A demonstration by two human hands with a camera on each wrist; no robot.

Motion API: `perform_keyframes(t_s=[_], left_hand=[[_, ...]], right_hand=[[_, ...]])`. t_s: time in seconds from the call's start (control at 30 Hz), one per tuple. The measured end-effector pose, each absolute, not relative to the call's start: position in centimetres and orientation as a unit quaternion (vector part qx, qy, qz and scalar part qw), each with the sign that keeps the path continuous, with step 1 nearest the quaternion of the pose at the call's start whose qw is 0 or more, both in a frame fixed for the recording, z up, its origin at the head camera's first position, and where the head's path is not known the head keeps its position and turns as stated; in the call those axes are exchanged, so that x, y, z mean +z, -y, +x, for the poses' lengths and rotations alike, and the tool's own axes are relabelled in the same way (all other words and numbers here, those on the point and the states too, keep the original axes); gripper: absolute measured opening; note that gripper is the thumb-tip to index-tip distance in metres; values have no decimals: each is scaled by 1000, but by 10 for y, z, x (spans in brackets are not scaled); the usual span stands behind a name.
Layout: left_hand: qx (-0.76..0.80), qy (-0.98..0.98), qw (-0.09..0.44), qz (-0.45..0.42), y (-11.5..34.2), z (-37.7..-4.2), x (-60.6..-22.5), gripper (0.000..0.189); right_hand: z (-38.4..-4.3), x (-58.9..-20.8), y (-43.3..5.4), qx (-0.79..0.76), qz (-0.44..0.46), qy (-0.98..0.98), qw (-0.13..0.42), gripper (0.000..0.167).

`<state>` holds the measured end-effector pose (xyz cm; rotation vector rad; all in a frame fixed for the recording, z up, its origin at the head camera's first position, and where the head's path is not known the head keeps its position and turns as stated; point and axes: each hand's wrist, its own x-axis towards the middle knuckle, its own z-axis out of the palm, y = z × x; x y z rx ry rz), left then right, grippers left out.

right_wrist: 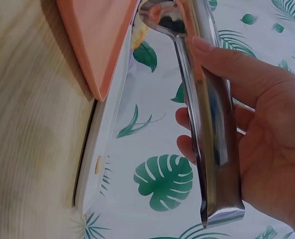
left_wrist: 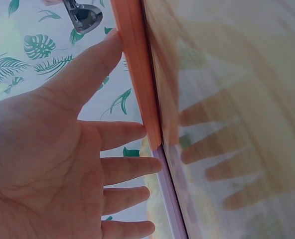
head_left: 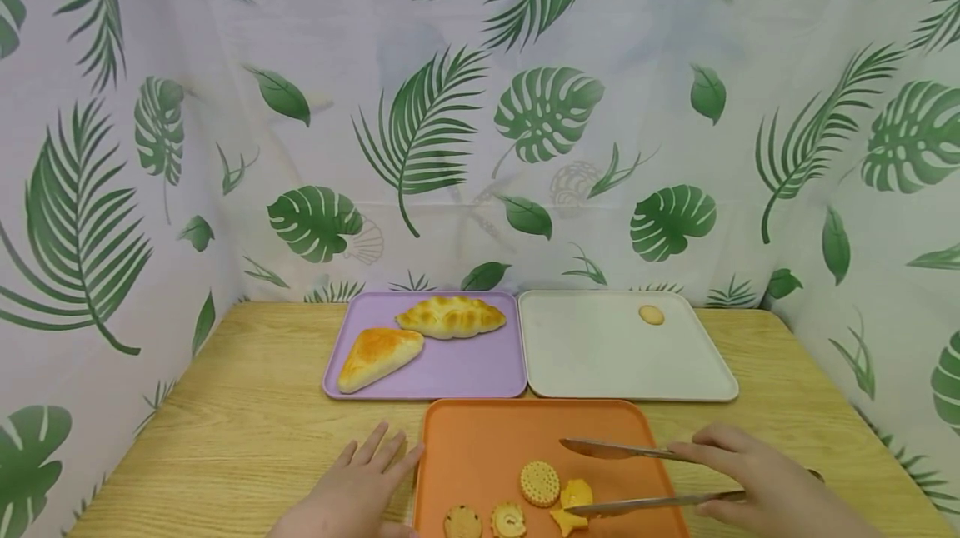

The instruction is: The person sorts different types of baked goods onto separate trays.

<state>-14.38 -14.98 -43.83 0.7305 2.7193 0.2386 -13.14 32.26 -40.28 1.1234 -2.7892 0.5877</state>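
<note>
My right hand [head_left: 757, 480] grips metal tongs [head_left: 637, 505], their arms spread apart over the right side of an orange tray [head_left: 487, 438]. The lower tong tip is over yellow shaped biscuits [head_left: 576, 492]; whether it touches them I cannot tell. Beside these lies a round dotted biscuit [head_left: 540, 484]. A swirled cookie [head_left: 508, 520] and a speckled cookie [head_left: 462, 523] sit along the tray's near side. At the tray's left edge is my left hand [head_left: 356, 484], fingers straight and spread. In the left wrist view its thumb and index fingertip meet the orange rim [left_wrist: 137, 69].
Behind, a purple tray [head_left: 457, 371] bears a triangular bread [head_left: 378, 359] and a braided bread [head_left: 450, 318]. To its right, a white tray [head_left: 600, 355] holds one small oval biscuit [head_left: 651, 315]. A leaf-patterned cloth [head_left: 465, 171] hangs around the wooden table [head_left: 247, 421].
</note>
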Motion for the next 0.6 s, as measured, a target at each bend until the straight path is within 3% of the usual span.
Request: perform_keyframes(t_s=[0.23, 0.6], left_hand=[[84, -950, 153, 259, 150, -143, -439, 93], [90, -949, 164, 255, 151, -144, -437, 91]], right_hand=[[-133, -406, -319, 221, 415, 882, 25, 56], [-136, -404, -311, 184, 393, 901, -15, 50]])
